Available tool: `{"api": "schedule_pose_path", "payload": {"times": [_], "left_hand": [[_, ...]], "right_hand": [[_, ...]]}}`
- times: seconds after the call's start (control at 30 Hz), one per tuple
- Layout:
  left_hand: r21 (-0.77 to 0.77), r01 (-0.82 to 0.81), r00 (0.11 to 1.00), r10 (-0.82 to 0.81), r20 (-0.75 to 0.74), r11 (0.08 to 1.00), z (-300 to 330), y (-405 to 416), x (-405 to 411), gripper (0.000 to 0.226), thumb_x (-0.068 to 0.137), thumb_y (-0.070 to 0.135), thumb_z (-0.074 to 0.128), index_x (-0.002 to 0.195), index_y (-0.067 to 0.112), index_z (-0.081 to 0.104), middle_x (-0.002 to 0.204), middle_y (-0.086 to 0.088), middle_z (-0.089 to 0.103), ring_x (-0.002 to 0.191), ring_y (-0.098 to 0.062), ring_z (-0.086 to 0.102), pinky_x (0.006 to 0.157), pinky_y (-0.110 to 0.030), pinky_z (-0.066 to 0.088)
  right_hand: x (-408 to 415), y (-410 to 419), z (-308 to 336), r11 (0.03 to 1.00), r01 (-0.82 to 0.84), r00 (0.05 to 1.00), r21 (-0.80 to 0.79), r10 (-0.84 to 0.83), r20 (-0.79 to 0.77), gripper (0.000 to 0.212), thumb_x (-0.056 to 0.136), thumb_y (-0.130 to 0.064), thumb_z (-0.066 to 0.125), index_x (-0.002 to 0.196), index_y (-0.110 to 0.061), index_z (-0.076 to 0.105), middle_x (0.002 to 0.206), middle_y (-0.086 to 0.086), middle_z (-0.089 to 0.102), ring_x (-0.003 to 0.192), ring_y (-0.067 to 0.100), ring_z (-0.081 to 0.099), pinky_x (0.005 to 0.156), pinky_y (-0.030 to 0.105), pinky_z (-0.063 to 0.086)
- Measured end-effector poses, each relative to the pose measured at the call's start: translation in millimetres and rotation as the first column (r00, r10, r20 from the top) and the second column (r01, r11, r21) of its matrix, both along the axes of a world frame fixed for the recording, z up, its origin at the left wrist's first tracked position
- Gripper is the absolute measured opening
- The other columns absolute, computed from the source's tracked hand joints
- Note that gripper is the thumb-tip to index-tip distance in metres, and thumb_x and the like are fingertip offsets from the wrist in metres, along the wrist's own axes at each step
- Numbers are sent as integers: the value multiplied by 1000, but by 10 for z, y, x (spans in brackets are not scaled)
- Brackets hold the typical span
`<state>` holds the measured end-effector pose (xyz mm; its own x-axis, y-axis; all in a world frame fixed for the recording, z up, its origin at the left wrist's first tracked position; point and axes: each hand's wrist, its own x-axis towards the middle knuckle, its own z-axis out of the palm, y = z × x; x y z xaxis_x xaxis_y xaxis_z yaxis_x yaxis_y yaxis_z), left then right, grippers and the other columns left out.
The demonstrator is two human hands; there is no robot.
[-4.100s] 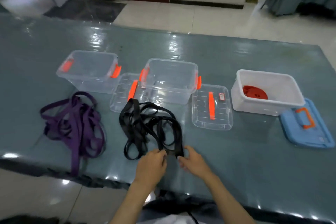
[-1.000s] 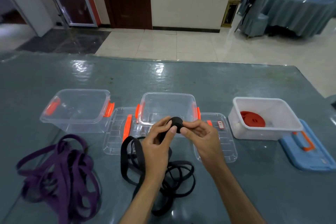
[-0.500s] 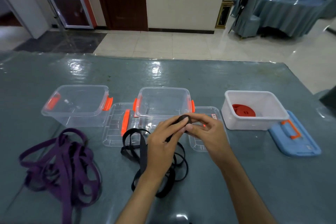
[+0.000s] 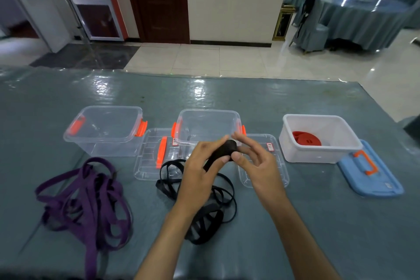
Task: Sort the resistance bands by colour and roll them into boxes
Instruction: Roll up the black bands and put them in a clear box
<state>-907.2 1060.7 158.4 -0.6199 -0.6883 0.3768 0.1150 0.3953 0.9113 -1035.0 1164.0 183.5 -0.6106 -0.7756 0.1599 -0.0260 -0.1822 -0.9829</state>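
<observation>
Here, black band (image 4: 223, 151) between hands (image 4: 200, 177).

A black resistance band (image 4: 200, 216) lies in loose tangled loops on the bench (image 4: 318, 223), its upper end wound into a small tight roll (image 4: 229, 149) held up above the pile. A purple band (image 4: 88, 207) sprawls in a larger tangle to the left, one strand trailing toward the near edge. Behind them stand 3 open boxes in a row: a clear one with orange latches (image 4: 104, 132) on the left, a matching clear one (image 4: 206, 126) in the middle, and a white one (image 4: 318, 138) on the right holding a flat red coil (image 4: 305, 140).
</observation>
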Motion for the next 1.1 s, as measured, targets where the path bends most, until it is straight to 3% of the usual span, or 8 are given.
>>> {"api": "schedule_pose_path", "payload": {"times": [0.1, 0.2, 0.37, 0.5, 0.63, 0.83, 0.97, 1.1], "left_hand": [[146, -33, 993, 49, -108, 989, 97, 33, 23, 35, 94, 32, 79, 125, 38, 63, 120, 8, 71, 119, -20, 69, 98, -24, 55], [199, -35, 969, 82, -233, 979, 157, 104, 38, 28, 91, 24, 84, 112, 28, 65, 114, 2, 73, 111, -23, 73, 92, -23, 57], [258, -102, 939, 179, -294, 961, 117, 183, 88, 18, 84, 24, 87, 97, 22, 75, 116, -6, 77, 114, -31, 74, 99, -45, 60], [124, -81, 950, 115, -291, 989, 178, 202, 104, 31, 85, 24, 86, 114, 35, 79, 126, 0, 71, 123, -25, 68, 103, -31, 55], [114, -103, 954, 131, -270, 988, 239, 169, 87, 37, 91, 28, 81, 125, 43, 76, 121, 6, 73, 120, -15, 69, 98, -18, 53], [74, -106, 974, 119, -193, 992, 210, 205, 33, 33, 105, 31, 66, 137, 36, 67, 134, 13, 71, 130, -13, 65, 104, -19, 51], [106, -148, 970, 165, -177, 983, 187, 175, 17, 22, 104, 44, 64, 125, 36, 63, 121, 11, 73, 118, -17, 71, 97, -24, 56], [59, -137, 975, 145, -171, 989, 164, 135, -4, 24, 101, 35, 68, 125, 41, 68, 130, 13, 70, 129, -13, 65, 107, -24, 52]], "right_hand": [[14, 41, 56, 996, -20, 998, -89, 15, -59, 41, 93, -6, 76, 121, -35, 75, 123, -3, 77, 121, 15, 69, 96, 21, 55], [9, 70, 94, 989, -25, 998, -148, 17, -54, 33, 87, -9, 81, 111, -32, 79, 115, 2, 78, 114, 20, 73, 92, 23, 58], [22, 83, 114, 989, -62, 998, -133, 59, -24, 26, 80, -17, 86, 103, -26, 77, 113, 2, 78, 108, 24, 76, 87, 28, 61], [84, 49, 130, 975, -27, 989, -219, 57, 133, 35, 88, -23, 83, 122, -20, 75, 118, 7, 76, 108, 34, 76, 88, 39, 63], [87, 16, 165, 977, -11, 987, -212, 44, 154, 26, 86, -21, 82, 112, -17, 78, 119, 13, 77, 114, 31, 74, 94, 38, 62], [13, 16, 148, 988, -9, 1000, -154, 5, -27, 23, 84, -1, 82, 103, -11, 74, 112, 2, 79, 110, 17, 74, 89, 22, 58], [-27, 20, 194, 995, -28, 998, -95, 23, -51, 45, 80, -9, 88, 115, -33, 75, 112, -1, 77, 107, 20, 74, 90, 26, 59], [-60, -11, 186, 994, -83, 996, -65, 79, -49, 55, 79, -8, 89, 126, -30, 73, 112, 3, 75, 104, 27, 77, 93, 35, 61]]}}
